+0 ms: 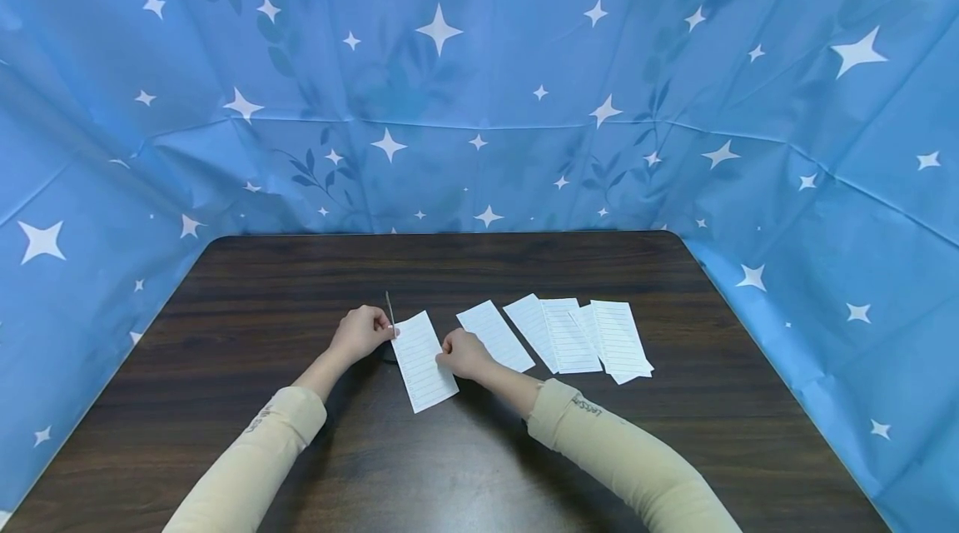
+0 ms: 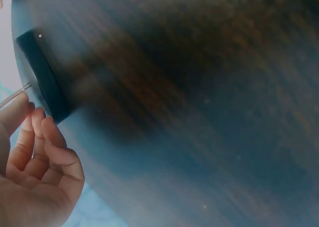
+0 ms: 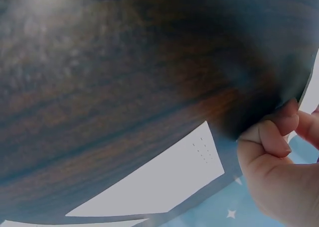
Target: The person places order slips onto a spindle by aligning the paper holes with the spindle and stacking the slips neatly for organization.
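Observation:
A lined white paper slip point(image 1: 424, 366) is stretched between both hands above the table. My left hand point(image 1: 363, 333) pinches its upper left edge, right beside a thin upright metal rod point(image 1: 390, 308). In the left wrist view the rod rises from a dark base point(image 2: 47, 82), close to the fingertips of the left hand point(image 2: 45, 172). Whether the rod passes through the paper cannot be made out. My right hand point(image 1: 466, 354) grips the slip's right edge between thumb and curled fingers; the right wrist view shows the same hand point(image 3: 271, 172) with a sliver of white paper beyond it.
To the right of the right hand lies a single lined slip point(image 1: 496, 335). Farther right, several more slips point(image 1: 569, 337) overlap in a loose row. All lie on a dark wood table point(image 1: 300, 266), with a blue star-patterned cloth point(image 1: 479, 83) hanging behind.

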A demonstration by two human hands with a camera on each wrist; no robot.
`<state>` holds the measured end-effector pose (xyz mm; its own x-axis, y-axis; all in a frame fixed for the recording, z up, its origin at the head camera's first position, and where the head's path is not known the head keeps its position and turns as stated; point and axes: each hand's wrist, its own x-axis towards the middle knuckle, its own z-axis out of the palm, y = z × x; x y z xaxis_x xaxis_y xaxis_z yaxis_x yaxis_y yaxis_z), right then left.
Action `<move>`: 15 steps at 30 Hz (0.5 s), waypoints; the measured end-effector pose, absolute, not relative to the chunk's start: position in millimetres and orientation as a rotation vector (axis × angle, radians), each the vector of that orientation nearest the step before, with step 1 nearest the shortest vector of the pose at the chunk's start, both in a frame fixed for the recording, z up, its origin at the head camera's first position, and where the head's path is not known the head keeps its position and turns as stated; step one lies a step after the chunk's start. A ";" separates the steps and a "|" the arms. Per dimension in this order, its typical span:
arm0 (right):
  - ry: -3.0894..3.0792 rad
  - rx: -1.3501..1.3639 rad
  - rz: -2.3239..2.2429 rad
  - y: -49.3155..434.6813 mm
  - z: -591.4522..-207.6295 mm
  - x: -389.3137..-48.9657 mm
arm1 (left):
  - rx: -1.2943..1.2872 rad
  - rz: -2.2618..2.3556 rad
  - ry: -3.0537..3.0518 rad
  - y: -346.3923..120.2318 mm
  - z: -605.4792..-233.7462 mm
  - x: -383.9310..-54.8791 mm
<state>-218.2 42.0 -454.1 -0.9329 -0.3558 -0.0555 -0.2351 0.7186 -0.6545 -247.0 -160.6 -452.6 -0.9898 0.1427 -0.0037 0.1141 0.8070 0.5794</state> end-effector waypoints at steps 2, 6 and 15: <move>2.757 -0.483 -0.969 41.4 -452.7 -218.1 | 0.224 0.910 2.951 -160.4 -453.7 -246.7; 2.788 -0.485 -0.887 40.0 -451.9 -218.5 | 0.252 0.871 2.974 -160.2 -454.7 -246.5; 2.819 -0.483 -0.753 36.8 -452.5 -219.6 | 0.195 0.910 2.942 -160.2 -457.3 -247.7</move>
<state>-219.6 36.8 -452.5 -0.9302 -0.3552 -0.0923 -0.2618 0.8186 -0.5112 -247.7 -160.2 -457.3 -0.9904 0.1371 -0.0162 0.1040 0.8182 0.5654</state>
